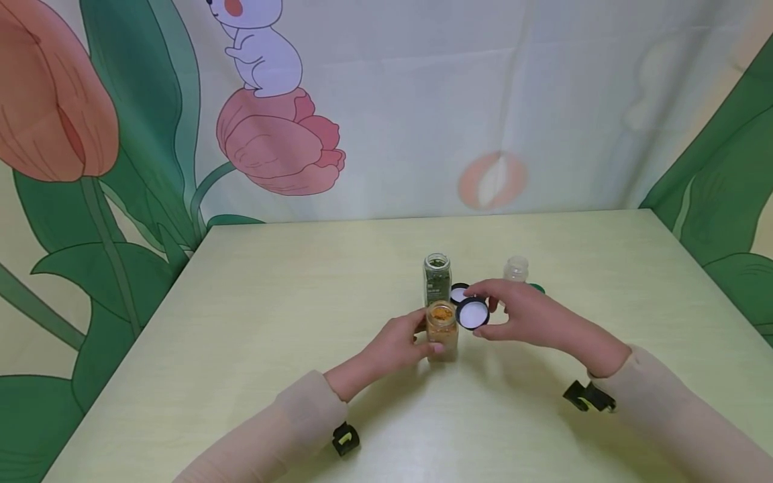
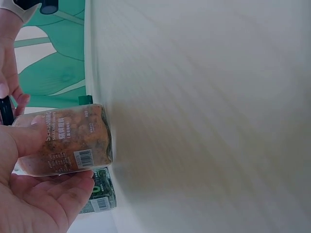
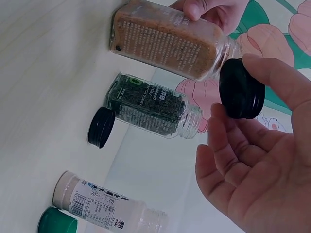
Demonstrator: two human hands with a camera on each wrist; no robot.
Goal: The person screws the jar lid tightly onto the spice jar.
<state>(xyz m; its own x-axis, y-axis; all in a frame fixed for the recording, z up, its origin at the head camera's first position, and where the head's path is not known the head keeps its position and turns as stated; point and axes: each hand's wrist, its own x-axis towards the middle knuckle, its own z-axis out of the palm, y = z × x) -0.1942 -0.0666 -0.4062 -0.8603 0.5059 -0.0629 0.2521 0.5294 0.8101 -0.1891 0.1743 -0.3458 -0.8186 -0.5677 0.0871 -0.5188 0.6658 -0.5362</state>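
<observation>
My left hand grips a square glass jar of orange seasoning around its sides; its mouth is uncovered. Between thumb and fingers, my right hand pinches a black screw lid, its white inside showing in the head view. The lid is right beside the jar's mouth, as the right wrist view also shows. Just behind stands an uncapped jar of dried green herbs. A second black lid lies on the table next to that jar.
Right of the herb jar stands a clear, labelled, uncapped bottle, partly behind my right hand in the head view. A green cap lies by its base. The pale table meets a flower-printed cloth at the back.
</observation>
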